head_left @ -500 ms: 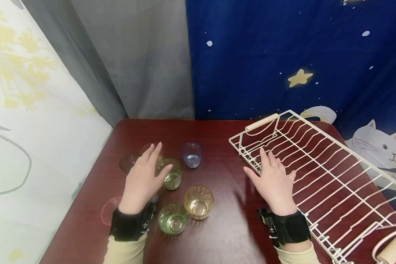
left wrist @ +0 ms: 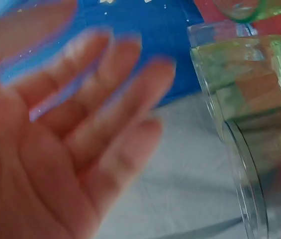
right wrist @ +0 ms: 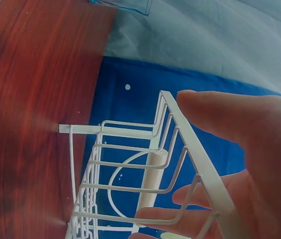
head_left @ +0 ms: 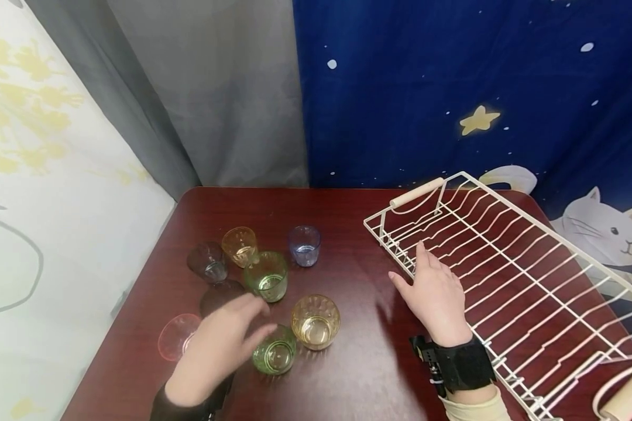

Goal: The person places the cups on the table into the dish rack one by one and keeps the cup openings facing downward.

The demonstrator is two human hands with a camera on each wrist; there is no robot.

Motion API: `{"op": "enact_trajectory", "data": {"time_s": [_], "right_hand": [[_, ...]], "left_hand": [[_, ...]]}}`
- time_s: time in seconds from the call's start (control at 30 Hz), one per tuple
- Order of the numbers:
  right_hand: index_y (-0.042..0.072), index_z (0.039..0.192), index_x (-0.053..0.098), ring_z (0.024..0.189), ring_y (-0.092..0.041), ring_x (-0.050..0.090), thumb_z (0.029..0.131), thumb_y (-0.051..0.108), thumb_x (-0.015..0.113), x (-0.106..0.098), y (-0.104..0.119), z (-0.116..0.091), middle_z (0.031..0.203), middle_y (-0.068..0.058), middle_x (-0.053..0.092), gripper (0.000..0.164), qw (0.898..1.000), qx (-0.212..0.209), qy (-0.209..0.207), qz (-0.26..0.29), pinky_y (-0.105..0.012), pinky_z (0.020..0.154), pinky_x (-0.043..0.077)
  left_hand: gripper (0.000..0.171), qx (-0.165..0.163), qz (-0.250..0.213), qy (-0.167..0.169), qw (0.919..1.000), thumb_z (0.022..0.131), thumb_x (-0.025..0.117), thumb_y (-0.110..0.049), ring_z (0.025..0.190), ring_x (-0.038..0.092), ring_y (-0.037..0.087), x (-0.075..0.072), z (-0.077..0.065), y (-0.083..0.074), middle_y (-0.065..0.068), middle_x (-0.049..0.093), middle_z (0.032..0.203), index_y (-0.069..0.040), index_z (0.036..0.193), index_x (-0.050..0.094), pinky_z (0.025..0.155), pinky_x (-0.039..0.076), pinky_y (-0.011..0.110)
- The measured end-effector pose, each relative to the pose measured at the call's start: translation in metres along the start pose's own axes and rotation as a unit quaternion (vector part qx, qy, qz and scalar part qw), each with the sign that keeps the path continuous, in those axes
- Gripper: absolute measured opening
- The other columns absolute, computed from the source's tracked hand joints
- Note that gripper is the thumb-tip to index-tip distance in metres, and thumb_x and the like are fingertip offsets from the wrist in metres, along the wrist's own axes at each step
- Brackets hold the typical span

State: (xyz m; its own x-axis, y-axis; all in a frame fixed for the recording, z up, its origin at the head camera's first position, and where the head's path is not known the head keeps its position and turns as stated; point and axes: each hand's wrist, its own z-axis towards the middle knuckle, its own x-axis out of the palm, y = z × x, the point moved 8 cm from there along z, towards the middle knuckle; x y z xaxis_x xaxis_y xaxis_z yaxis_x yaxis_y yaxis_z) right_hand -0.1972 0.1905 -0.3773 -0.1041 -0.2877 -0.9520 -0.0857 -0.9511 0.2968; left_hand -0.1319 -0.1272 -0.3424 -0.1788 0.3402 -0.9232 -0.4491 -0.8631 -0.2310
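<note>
Over the left part of the red-brown table [head_left: 368,280], my left hand [head_left: 218,345] hangs blurred among the drinking glasses, its palm empty and its fingers loosely extended. My thumb overlaps the edge of the front green glass [head_left: 275,355] in the head view; I can't tell whether they touch. Just right of that glass stands an amber glass [head_left: 316,323], and left of my wrist is a pink glass [head_left: 177,337]. Past my fingers are one dark glass [head_left: 221,294], partly hidden, another green glass [head_left: 266,276], a second dark glass [head_left: 208,261], a yellow glass [head_left: 239,247] and a blue glass [head_left: 304,245]. My right hand [head_left: 436,295] is at the white wire rack [head_left: 555,238], fingers fairly straight, the long rail running between thumb and fingers; whether I touch it, I can't tell. Behind everything hang a grey curtain [head_left: 216,88] and a blue curtain [head_left: 390,105].
</note>
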Motion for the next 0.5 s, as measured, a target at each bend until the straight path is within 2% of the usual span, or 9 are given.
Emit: {"op": "enact_trajectory", "data": {"time_s": [0.2, 0.33, 0.43, 0.5], "right_hand": [[-0.003, 0.148, 0.03, 0.125, -0.05, 0.048, 0.089, 0.048, 0.062, 0.004, 0.0, 0.001, 0.141, -0.03, 0.046, 0.085, 1.0, -0.005, -0.004, -0.008, -0.062, 0.105, 0.035], [-0.002, 0.148, 0.033, 0.12, -0.049, 0.052, 0.089, 0.047, 0.062, 0.007, -0.001, 0.0, 0.139, -0.029, 0.049, 0.081, 1.0, -0.005, -0.001, -0.002, -0.06, 0.093, 0.046], [0.001, 0.146, 0.037, 0.113, -0.047, 0.058, 0.089, 0.047, 0.061, 0.01, -0.001, 0.0, 0.134, -0.028, 0.054, 0.077, 1.0, -0.005, 0.004, -0.003, -0.058, 0.079, 0.051], [0.002, 0.144, 0.041, 0.107, -0.046, 0.061, 0.089, 0.048, 0.061, 0.011, -0.001, -0.001, 0.13, -0.027, 0.058, 0.074, 1.0, -0.008, 0.001, -0.01, -0.056, 0.073, 0.052]], "left_hand": [[0.03, 0.05, -0.056, 0.033, 0.9966, 0.07, 0.083, -0.033, 0.077, 0.058, -0.001, 0.009, -0.021, -0.009, -0.018, 0.059, 0.083, -0.025, 0.087, 0.06, 0.067, 0.051, 0.021], [0.027, 0.09, -0.088, 0.043, 0.9911, 0.071, 0.083, -0.032, 0.08, 0.058, -0.002, 0.022, -0.027, -0.015, -0.017, 0.059, 0.085, -0.024, 0.086, 0.063, 0.072, 0.052, 0.018], [0.023, 0.093, -0.091, 0.051, 0.9902, 0.073, 0.082, -0.033, 0.08, 0.058, -0.001, 0.03, -0.029, -0.016, -0.016, 0.06, 0.086, -0.023, 0.085, 0.066, 0.072, 0.051, 0.017], [0.022, 0.079, -0.08, 0.053, 0.9922, 0.072, 0.082, -0.034, 0.08, 0.057, -0.001, 0.033, -0.029, -0.016, -0.016, 0.06, 0.085, -0.022, 0.083, 0.067, 0.07, 0.051, 0.018]]}}
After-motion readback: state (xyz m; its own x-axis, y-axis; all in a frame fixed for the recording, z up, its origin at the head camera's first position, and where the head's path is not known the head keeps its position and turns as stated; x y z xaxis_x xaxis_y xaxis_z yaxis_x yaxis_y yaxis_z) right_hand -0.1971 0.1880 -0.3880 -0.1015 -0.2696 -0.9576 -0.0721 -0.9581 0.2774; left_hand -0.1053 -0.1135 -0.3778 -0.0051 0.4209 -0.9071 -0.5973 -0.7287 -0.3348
